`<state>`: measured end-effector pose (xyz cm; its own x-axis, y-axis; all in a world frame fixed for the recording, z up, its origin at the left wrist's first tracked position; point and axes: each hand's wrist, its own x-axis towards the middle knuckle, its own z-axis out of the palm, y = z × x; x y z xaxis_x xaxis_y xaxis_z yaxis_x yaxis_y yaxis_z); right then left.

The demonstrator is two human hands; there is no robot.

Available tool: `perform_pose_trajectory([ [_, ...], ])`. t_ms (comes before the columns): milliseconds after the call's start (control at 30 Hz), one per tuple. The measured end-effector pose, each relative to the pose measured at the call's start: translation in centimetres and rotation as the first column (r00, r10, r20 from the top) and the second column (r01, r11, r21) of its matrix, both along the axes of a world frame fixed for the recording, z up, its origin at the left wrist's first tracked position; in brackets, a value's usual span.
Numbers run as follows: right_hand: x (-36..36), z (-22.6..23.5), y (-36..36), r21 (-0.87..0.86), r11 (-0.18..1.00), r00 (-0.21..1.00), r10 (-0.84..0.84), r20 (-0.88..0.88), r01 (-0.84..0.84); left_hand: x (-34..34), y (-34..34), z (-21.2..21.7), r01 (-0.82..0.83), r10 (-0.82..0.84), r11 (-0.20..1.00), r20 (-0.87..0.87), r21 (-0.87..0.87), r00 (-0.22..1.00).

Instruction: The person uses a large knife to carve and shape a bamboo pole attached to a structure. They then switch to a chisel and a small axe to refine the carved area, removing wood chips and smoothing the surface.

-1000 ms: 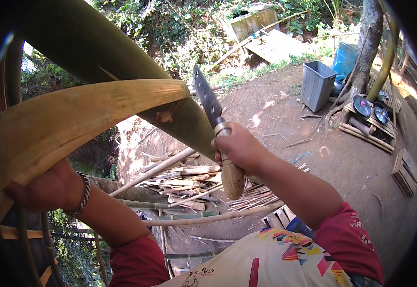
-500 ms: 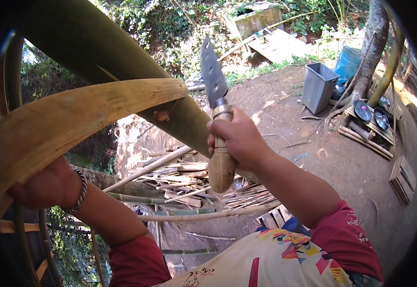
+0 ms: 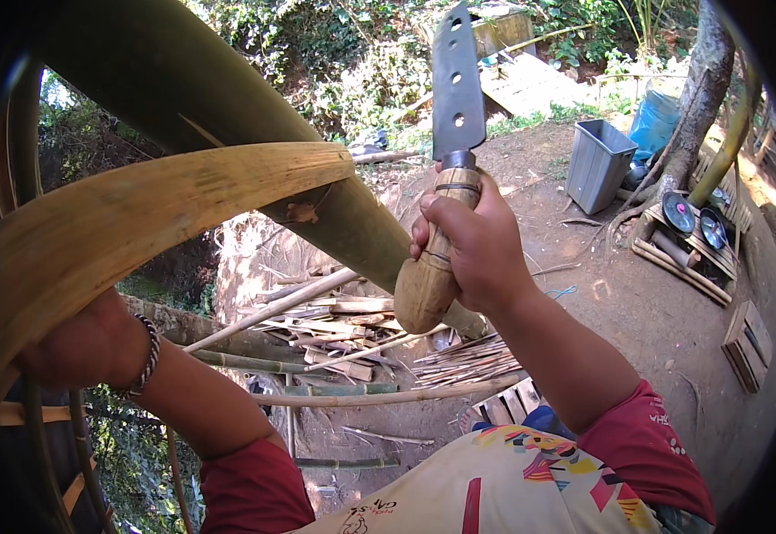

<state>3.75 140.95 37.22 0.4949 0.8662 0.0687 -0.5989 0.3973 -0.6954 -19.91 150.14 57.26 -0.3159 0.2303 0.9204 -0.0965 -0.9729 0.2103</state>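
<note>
My right hand [image 3: 472, 236] is wrapped round the thick wooden handle of a large knife [image 3: 457, 93]. Its dark, broad blade has several holes and points upward, apart from the bamboo. At the left, a wide split bamboo strip [image 3: 161, 191] curves away from a thick green bamboo pole [image 3: 254, 116]. The strip's far end meets the pole just left of the knife. From beneath, my left hand [image 3: 90, 347] grips the strip's near part; its fingers are partly hidden behind the strip. A braided bracelet circles that wrist.
Split wood pieces [image 3: 352, 325] and thin sticks [image 3: 468, 360] lie on the ground below. Bamboo rails [image 3: 388, 399] cross in front of me. Farther right stand a grey bin [image 3: 599, 165], a tree trunk [image 3: 704, 98] and a low rack with pot lids [image 3: 686, 240].
My right hand has moved up and to the right with the knife, whose blade now shows more of its flat side. My left hand and the strip have barely moved.
</note>
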Motion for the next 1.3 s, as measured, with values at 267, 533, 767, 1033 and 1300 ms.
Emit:
perform_pose_trajectory([
  [267,-0.8,-1.4,0.8,-0.207,0.875,0.899,0.418,-0.131,-0.437,0.5,0.0,0.3,0.020,-0.019,0.999,-0.012,0.041,1.000],
  [533,-2.6,-2.8,1.5,-0.202,0.954,0.974,0.224,-0.014,-0.222,-2.0,0.8,0.2,-0.715,0.812,0.579,-0.189,0.392,0.553],
  [767,-0.6,0.9,-0.3,-0.237,0.936,0.958,0.280,0.060,-0.259,-3.9,0.3,-0.3,-0.653,0.823,-0.538,0.168,0.532,-0.542],
  [1033,-2.5,-1.8,1.3,-0.409,0.858,0.926,0.370,0.072,-0.310,-4.4,2.2,-0.6,-0.748,0.918,0.395,-0.187,0.533,0.351],
  [1300,-0.5,2.6,-0.2,-0.103,0.994,0.999,-0.049,-0.004,0.048,-7.5,1.4,0.4,-0.466,0.886,-0.342,0.115,0.816,-0.449],
])
